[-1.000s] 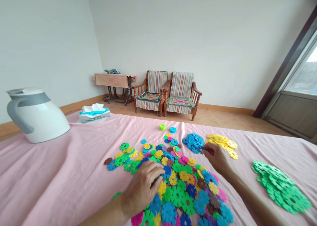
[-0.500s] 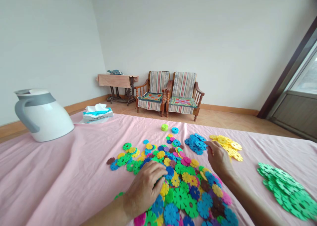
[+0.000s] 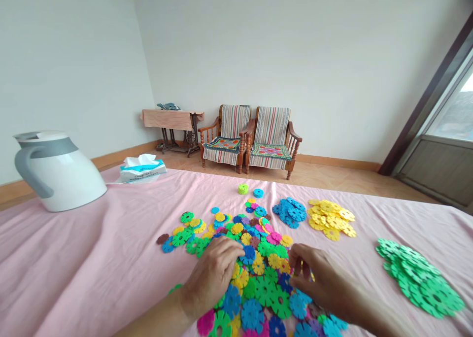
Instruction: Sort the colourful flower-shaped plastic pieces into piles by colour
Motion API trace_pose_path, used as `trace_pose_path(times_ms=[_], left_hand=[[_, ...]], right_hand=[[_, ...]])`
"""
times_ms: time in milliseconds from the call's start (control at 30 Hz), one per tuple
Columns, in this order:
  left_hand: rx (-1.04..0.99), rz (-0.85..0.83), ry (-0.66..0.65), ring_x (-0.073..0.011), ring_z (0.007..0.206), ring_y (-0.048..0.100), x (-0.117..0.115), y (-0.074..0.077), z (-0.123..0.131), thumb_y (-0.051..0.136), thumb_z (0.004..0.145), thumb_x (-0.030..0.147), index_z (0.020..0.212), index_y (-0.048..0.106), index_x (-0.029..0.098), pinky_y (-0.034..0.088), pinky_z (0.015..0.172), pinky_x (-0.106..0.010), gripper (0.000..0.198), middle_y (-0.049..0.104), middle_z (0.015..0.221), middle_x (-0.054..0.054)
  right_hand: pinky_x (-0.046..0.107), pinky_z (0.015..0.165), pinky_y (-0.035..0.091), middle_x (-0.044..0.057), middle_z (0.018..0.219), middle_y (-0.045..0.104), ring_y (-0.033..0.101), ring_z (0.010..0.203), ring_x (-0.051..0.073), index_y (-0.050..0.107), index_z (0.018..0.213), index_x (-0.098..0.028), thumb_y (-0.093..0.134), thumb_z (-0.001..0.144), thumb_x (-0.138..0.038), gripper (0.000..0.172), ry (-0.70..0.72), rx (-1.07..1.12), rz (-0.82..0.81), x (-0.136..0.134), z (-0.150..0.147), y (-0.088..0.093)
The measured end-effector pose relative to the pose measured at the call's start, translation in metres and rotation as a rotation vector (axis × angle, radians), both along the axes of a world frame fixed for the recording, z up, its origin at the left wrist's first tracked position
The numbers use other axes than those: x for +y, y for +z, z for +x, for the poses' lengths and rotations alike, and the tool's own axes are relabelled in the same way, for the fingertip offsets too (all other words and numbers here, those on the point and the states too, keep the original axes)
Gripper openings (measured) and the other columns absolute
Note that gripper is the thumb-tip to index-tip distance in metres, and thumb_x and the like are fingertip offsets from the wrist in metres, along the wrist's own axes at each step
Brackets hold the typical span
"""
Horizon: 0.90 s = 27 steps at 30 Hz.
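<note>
Notched plastic snowflake discs [image 3: 264, 290] in many colours lie in a wide, mixed heap on the pink cloth. My left hand [image 3: 214, 273] rests over the left part of this heap, fingers bent and held together beside a dark blue disc [image 3: 247, 254]; whatever lies under the fingertips is hidden. Above the heap's right side is my right hand [image 3: 314, 278], fingers curved and the thumb apart from them, with no disc visible in its grasp. Sorted piles lie beyond: blue discs [image 3: 289, 212], yellow discs [image 3: 330, 219] and, at the right, green discs [image 3: 421, 280].
A small lime-green stack [image 3: 243, 189] and a small blue stack [image 3: 258, 193] stand behind the heap. To the left are a white-and-grey jug [image 3: 70, 179] and a tissue box [image 3: 143, 172]. Two wooden armchairs [image 3: 271, 147] and a cloth-covered sewing table [image 3: 170, 119] stand by the wall.
My right hand has come back from between the blue and yellow piles to the right side of the mixed heap. My left hand stays about where it was. The view has shifted slightly.
</note>
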<state>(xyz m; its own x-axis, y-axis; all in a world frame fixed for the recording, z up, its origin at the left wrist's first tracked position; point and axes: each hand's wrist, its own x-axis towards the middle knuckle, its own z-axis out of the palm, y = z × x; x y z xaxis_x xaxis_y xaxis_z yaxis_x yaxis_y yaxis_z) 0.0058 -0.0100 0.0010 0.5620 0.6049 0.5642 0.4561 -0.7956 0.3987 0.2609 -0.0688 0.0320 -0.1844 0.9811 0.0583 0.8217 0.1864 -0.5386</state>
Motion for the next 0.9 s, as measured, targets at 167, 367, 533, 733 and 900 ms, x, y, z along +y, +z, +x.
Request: trace_pose_path(times_ms=[167, 367, 533, 733, 900], left_hand=[[-0.024, 0.008, 0.05, -0.0186, 0.092, 0.058, 0.004, 0.0, -0.003, 0.04, 0.087, 0.006, 0.093, 0.064, 0.02, 0.047, 0.084, -0.036, 0.028, 0.066, 0.093, -0.005], [-0.019, -0.025, 0.069, -0.0182, 0.089, 0.058, 0.006, -0.002, -0.003, 0.042, 0.088, 0.01, 0.092, 0.066, 0.02, 0.047, 0.083, -0.035, 0.026, 0.066, 0.09, -0.004], [-0.007, -0.057, 0.051, -0.0185, 0.091, 0.058, 0.006, -0.002, -0.002, 0.042, 0.089, 0.01, 0.092, 0.066, 0.02, 0.047, 0.083, -0.035, 0.026, 0.067, 0.092, -0.005], [-0.007, -0.09, -0.031, -0.0182, 0.09, 0.057, 0.006, 0.0, -0.002, 0.043, 0.088, 0.008, 0.093, 0.065, 0.02, 0.046, 0.083, -0.034, 0.027, 0.067, 0.091, -0.003], [-0.009, -0.09, -0.084, -0.0178, 0.088, 0.058, 0.004, -0.001, -0.002, 0.043, 0.088, 0.007, 0.095, 0.066, 0.021, 0.046, 0.082, -0.033, 0.027, 0.068, 0.092, -0.003]], right_hand=[[0.031, 0.072, 0.04, 0.003, 0.091, 0.061, 0.055, 0.082, 0.019, 0.051, 0.092, -0.023, 0.055, 0.068, -0.016, 0.025, 0.006, -0.068, 0.01, -0.001, -0.008, -0.017], [0.028, 0.072, 0.041, 0.005, 0.094, 0.058, 0.056, 0.084, 0.018, 0.051, 0.097, -0.021, 0.05, 0.073, -0.013, 0.025, -0.04, -0.042, 0.174, 0.005, -0.012, -0.039], [0.03, 0.074, 0.044, 0.005, 0.093, 0.061, 0.057, 0.085, 0.018, 0.059, 0.094, -0.023, 0.047, 0.084, -0.017, 0.017, 0.069, -0.015, 0.167, -0.002, -0.045, -0.009], [0.041, 0.095, 0.037, 0.007, 0.126, 0.057, 0.05, 0.113, 0.025, 0.053, 0.123, -0.024, 0.047, 0.084, -0.009, 0.043, 0.191, -0.111, 0.249, 0.006, -0.076, 0.001], [0.038, 0.083, 0.043, 0.005, 0.1, 0.065, 0.057, 0.091, 0.022, 0.064, 0.098, -0.023, 0.052, 0.085, -0.012, 0.021, 0.109, -0.216, 0.286, 0.013, -0.071, -0.013]])
